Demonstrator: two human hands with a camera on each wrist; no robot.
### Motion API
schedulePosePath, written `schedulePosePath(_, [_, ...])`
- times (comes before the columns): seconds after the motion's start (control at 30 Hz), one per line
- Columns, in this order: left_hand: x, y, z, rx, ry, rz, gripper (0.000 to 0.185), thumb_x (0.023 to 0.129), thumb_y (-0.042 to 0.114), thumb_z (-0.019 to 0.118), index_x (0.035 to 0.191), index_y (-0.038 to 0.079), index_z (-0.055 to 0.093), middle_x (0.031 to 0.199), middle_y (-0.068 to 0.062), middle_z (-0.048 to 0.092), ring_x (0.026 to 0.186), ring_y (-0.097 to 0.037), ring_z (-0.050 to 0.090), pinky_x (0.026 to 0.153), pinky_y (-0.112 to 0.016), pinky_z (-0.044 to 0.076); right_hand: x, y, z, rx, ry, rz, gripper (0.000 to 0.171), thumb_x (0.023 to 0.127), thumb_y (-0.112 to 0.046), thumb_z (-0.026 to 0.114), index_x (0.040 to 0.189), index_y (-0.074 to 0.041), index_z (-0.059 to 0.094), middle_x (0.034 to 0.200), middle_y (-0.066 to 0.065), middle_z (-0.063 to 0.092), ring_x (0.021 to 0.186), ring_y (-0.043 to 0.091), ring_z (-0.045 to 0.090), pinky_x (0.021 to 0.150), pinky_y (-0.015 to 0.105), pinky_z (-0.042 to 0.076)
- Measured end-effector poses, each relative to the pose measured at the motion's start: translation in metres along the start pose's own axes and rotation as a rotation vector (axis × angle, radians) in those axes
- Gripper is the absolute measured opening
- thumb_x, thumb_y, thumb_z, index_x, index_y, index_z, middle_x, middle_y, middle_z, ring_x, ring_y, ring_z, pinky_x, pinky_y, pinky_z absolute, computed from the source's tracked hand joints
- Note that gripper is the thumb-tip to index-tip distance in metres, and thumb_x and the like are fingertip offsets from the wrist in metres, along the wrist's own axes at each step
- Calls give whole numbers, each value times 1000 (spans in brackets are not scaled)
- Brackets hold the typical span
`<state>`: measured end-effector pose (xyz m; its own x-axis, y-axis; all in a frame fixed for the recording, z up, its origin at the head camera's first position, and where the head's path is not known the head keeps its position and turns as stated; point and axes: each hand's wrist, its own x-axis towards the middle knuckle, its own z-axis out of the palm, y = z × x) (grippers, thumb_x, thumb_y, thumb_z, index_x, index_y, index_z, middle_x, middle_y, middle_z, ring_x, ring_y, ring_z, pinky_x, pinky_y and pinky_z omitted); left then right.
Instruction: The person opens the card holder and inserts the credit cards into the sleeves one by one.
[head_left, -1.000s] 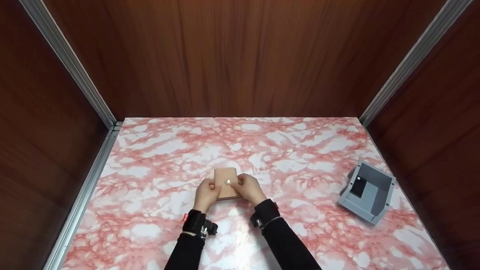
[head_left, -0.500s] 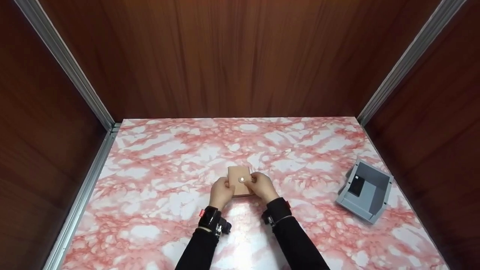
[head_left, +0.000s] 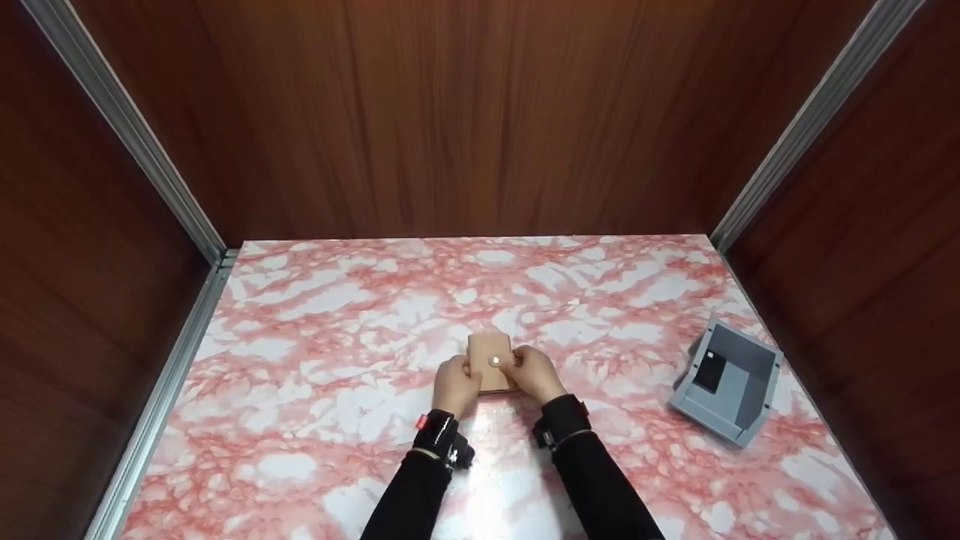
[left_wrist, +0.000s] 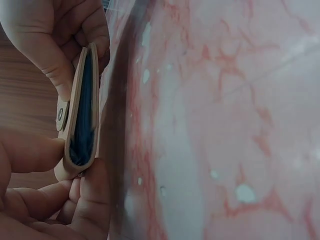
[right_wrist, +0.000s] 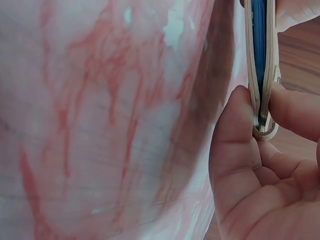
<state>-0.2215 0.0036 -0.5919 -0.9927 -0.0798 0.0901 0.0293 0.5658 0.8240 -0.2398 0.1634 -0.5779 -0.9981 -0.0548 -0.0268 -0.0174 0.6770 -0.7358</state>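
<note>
Both hands grip a tan leather card holder (head_left: 487,347), closed, with a round metal snap on its strap. It is held up over the table, front facing the head camera. My left hand (head_left: 456,386) pinches its left side, thumb in front and fingers behind. On the other side, my right hand (head_left: 538,373) pinches the edge beside the snap. The left wrist view shows the holder end-on, with blue inner sleeves (left_wrist: 83,117) between its covers and the snap strap (left_wrist: 61,115) on the outside. In the right wrist view, thumb and fingers of the right hand (right_wrist: 265,175) squeeze its edge.
A grey open bin (head_left: 750,346) stands at the right of the red-and-white marbled table (head_left: 337,300), with a small black flat object (head_left: 709,372) inside. Brown wood-grain panels (head_left: 465,120) enclose the back and sides, with metal rails at the corners.
Both hands have moved to the right with the card holder between them, the grips much the same. The bin has shifted slightly in view as the head camera moved a little.
</note>
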Motion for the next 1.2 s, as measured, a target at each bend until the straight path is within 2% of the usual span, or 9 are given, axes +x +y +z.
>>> schedulePosePath(0.4, [3,1,4,45,-47,-56,17,81,3,70,97,-4,68,81,-12,65,78,-28,63,74,-42,52,0,4,4,-27,12,52,22,86,-16,74,92,3,62,80,9,62,78,26,59,75,41,49])
schedulePosePath(0.5, [4,1,4,68,-45,-48,14,80,3,69,92,-4,67,79,-11,65,76,-29,63,72,-43,52,-1,4,4,-54,16,43,24,86,-18,74,91,1,61,78,8,62,76,26,58,74,41,49])
schedulePosePath(0.6, [3,1,5,91,-36,-13,13,78,3,70,89,-4,67,78,-12,65,77,-31,64,72,-44,51,-1,5,3,-77,28,40,24,85,-19,74,90,0,60,77,8,61,75,27,58,74,42,49])
schedulePosePath(0.73, [3,0,5,80,-32,7,18,77,2,73,93,-5,67,84,-16,67,84,-34,65,78,-45,52,-1,7,2,-72,36,60,23,85,-16,74,91,1,59,79,9,62,78,28,59,76,42,49])
schedulePosePath(1.0, [3,1,5,67,-68,-36,25,78,2,70,102,-5,66,92,-16,68,89,-33,65,82,-44,52,-1,9,2,-86,40,60,24,85,-18,74,90,-1,58,78,8,61,76,28,58,73,42,48])
schedulePosePath(1.2, [4,1,4,59,-82,-58,26,78,2,72,103,-4,65,90,-13,68,86,-30,65,82,-42,52,0,10,3,-125,58,34,25,85,-19,75,88,-1,57,74,7,60,72,27,57,70,42,48])
